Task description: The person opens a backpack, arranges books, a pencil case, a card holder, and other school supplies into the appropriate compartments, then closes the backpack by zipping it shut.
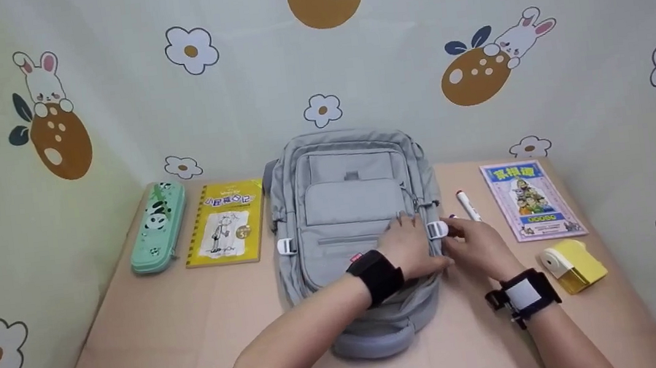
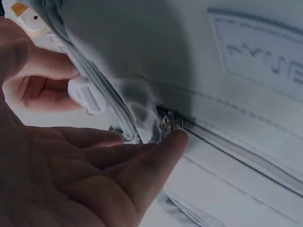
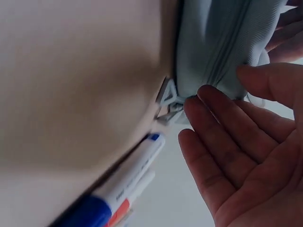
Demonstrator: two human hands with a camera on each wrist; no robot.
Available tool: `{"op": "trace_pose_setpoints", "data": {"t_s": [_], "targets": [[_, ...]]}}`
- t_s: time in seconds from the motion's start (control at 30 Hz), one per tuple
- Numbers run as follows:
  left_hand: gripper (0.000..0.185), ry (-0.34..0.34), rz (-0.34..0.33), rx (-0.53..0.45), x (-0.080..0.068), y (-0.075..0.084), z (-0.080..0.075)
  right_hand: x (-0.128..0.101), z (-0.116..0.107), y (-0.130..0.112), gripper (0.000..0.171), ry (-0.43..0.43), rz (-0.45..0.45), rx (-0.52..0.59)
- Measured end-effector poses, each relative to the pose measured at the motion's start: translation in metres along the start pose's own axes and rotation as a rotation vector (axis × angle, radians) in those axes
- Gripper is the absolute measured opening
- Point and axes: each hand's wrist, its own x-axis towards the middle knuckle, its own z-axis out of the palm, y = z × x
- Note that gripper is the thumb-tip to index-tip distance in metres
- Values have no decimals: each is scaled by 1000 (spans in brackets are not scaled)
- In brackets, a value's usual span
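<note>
A grey backpack [image 1: 353, 230] lies flat, front side up, in the middle of the table [image 1: 156, 352], its top toward the wall.

The left hand [image 1: 407, 248] rests on the right part of the backpack's front, fingers straight and relaxed, grasping nothing. In the left wrist view one fingertip touches the zip pull [image 2: 166, 124] at the end of a zip [image 2: 236, 150].

The right hand [image 1: 475, 243] is at the backpack's right edge, just beside the white buckle [image 1: 437, 230]. Its palm is open and its fingers are loosely extended; it holds nothing. In the right wrist view its fingertips are near the side zip and a strap ring [image 3: 166, 97].

Markers [image 1: 467, 205] lie on the table just right of the backpack, close to the right hand. Further right lie a picture book [image 1: 530, 199] and a yellow sharpener [image 1: 572, 264]. Left of the backpack lie a yellow book [image 1: 226, 222] and, beyond it, a green pencil case [image 1: 158, 225].
</note>
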Motion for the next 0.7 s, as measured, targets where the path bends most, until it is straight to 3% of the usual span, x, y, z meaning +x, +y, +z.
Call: {"op": "trace_pose_setpoints", "data": {"t_s": [0.17,0.47,0.7], "targets": [[105,51,-25,81,4,6,14,4,3,-8,35,-12,13,64],[70,163,-56,175,20,10,21,12,3,-10,32,-36,-23,75],[40,209,-55,113,27,7,22,13,2,-7,32,-77,-78,98]]}}
